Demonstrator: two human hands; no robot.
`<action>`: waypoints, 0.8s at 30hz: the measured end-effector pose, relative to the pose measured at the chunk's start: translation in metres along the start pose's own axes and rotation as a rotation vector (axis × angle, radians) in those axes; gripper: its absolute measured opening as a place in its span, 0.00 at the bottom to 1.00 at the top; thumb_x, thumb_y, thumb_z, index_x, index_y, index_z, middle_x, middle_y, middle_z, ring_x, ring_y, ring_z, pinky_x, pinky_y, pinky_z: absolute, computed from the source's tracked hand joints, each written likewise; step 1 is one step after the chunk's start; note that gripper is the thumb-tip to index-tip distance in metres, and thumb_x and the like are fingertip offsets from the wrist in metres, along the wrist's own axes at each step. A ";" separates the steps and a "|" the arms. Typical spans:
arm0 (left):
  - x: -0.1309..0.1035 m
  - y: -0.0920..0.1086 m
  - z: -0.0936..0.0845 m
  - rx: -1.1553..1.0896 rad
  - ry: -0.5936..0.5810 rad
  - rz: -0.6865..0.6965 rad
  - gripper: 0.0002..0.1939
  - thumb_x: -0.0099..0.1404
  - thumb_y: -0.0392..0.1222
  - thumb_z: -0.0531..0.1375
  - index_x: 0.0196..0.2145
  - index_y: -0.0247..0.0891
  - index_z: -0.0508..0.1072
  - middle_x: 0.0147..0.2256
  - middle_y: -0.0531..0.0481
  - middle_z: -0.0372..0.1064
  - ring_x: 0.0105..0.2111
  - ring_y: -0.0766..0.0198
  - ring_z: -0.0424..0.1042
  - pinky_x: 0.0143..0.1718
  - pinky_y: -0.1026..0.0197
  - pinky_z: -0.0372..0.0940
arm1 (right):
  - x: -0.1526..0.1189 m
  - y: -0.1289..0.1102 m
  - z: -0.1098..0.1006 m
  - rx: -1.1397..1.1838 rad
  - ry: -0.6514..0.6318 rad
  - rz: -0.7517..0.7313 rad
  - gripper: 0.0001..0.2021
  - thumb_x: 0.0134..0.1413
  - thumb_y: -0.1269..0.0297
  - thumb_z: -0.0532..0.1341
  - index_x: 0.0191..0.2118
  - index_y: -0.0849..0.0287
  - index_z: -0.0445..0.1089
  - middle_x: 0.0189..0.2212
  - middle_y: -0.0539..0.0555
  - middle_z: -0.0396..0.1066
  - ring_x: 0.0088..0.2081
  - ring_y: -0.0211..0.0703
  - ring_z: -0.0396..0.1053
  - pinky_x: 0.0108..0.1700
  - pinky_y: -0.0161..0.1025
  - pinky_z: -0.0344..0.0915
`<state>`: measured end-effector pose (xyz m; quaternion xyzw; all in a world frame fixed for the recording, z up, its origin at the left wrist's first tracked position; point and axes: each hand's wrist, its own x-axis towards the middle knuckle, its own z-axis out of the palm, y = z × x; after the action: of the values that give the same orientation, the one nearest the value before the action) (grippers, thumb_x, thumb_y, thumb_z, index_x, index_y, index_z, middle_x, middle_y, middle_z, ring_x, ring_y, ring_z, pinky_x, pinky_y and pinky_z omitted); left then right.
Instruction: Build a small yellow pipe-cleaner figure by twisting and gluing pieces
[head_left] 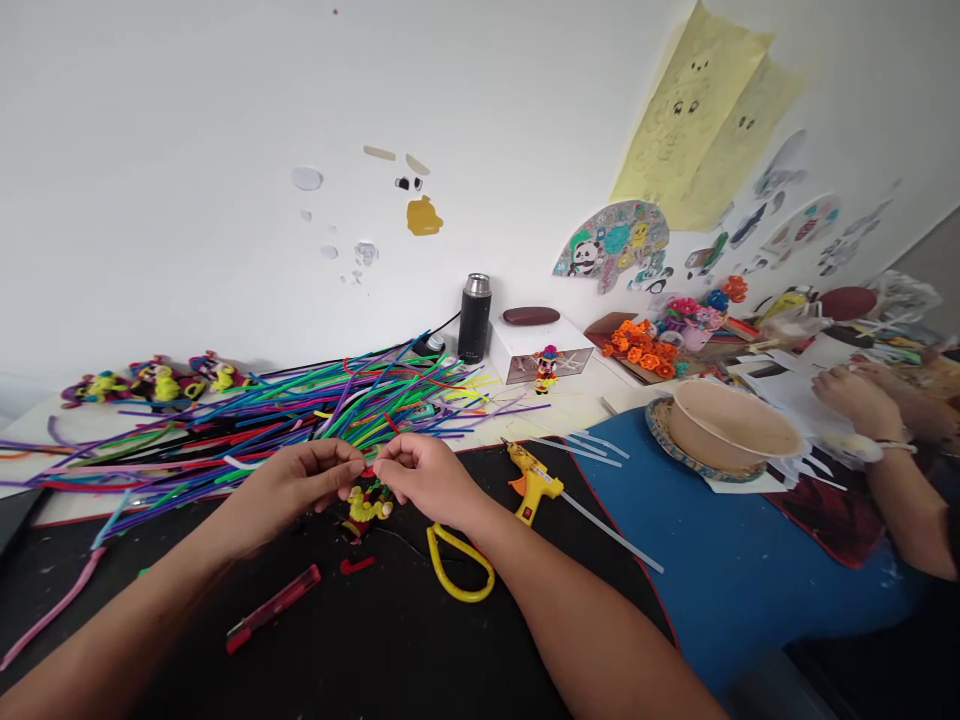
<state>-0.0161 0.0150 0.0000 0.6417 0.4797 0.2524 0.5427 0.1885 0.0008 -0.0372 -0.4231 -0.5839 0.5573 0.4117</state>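
Note:
My left hand [300,485] and my right hand [421,480] meet over the black mat [375,640], both with pinched fingers. Between them is a small pipe-cleaner figure [366,508], mostly yellow with bits of red and green near its top, where my fingertips grip it. The exact bit in each pinch is partly hidden. Just below the figure lies a short red piece [357,565]. A red translucent pen-shaped tool [274,608] rests nearer to me. Beside my right forearm are a yellow loop-shaped handle [461,592] and a yellow glue gun [532,482] with a glue stick in its back.
A heap of colourful pipe cleaners [300,425] spreads behind my hands. Finished figures [161,380] sit at left. A black thermos [475,320] and a white box [525,345] stand by the wall. At right are a pink basin [735,425] and another person's hand [859,400].

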 end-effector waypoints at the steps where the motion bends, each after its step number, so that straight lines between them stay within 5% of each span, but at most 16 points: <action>1: 0.000 0.000 0.000 -0.008 0.015 0.002 0.27 0.57 0.68 0.69 0.33 0.39 0.79 0.25 0.54 0.69 0.22 0.68 0.58 0.22 0.66 0.51 | 0.000 -0.001 0.000 0.016 0.006 -0.004 0.04 0.60 0.63 0.65 0.35 0.57 0.71 0.19 0.42 0.65 0.20 0.34 0.61 0.25 0.32 0.58; 10: 0.000 0.000 0.003 -0.107 0.139 0.044 0.26 0.55 0.65 0.71 0.32 0.38 0.76 0.24 0.55 0.67 0.22 0.69 0.58 0.23 0.66 0.53 | -0.001 -0.008 -0.002 0.160 0.034 0.007 0.11 0.59 0.55 0.65 0.37 0.58 0.71 0.19 0.42 0.63 0.20 0.34 0.57 0.25 0.34 0.54; 24: -0.002 0.002 0.007 -0.091 0.107 0.050 0.26 0.58 0.66 0.69 0.31 0.37 0.75 0.24 0.54 0.68 0.22 0.69 0.59 0.24 0.65 0.52 | 0.000 -0.002 0.000 0.114 0.007 -0.002 0.10 0.58 0.56 0.66 0.38 0.58 0.71 0.20 0.42 0.63 0.20 0.35 0.59 0.26 0.35 0.57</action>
<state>-0.0106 0.0104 0.0004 0.6138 0.4797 0.3215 0.5383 0.1882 0.0004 -0.0352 -0.4005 -0.5502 0.5875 0.4379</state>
